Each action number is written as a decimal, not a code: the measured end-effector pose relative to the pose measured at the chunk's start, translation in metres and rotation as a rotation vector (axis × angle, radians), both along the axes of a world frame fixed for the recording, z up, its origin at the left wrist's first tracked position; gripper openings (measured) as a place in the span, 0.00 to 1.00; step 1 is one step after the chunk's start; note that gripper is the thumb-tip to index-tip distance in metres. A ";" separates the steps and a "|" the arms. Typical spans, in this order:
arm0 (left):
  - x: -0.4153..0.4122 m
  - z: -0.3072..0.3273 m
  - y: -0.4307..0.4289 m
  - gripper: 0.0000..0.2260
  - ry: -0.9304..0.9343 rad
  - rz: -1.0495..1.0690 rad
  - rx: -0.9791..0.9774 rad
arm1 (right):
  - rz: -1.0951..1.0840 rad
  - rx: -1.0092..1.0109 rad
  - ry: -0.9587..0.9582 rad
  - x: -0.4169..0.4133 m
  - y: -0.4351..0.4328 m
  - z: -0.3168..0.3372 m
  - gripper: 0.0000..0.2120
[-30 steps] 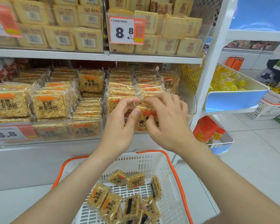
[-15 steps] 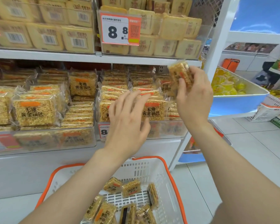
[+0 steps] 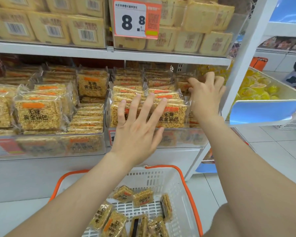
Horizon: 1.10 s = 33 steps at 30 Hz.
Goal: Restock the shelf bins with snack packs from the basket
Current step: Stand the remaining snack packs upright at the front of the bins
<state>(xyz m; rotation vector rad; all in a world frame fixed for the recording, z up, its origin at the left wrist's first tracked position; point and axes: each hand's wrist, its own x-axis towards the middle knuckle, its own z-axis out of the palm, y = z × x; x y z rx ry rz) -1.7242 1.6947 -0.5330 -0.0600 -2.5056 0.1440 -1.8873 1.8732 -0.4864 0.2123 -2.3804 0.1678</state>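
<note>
Packs standing under the flat, released left hand could topple forward out of the bin if the right hand, whose grip cannot be told, wedges another behind them.

The white upper shelf carries stacks of pale square packs, with a price tag in front. The lower shelf holds two clear bins side by side, both filled with snack packs. Below, a white basket with an orange rim stands on the tiled floor.
</note>
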 end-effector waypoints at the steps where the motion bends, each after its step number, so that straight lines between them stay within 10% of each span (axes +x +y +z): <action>1: 0.000 0.000 0.000 0.32 0.000 0.001 -0.003 | 0.018 0.022 -0.038 -0.005 0.002 0.000 0.15; 15: 0.006 0.003 0.003 0.32 -0.022 0.015 -0.014 | -0.032 0.129 -0.111 -0.020 -0.007 -0.009 0.17; 26: 0.012 0.009 0.002 0.33 -0.070 -0.017 0.004 | 0.133 0.359 -0.252 -0.005 0.018 -0.009 0.39; 33: 0.018 0.017 0.004 0.37 -0.087 -0.079 0.113 | 0.148 0.301 -0.191 0.042 0.047 0.003 0.32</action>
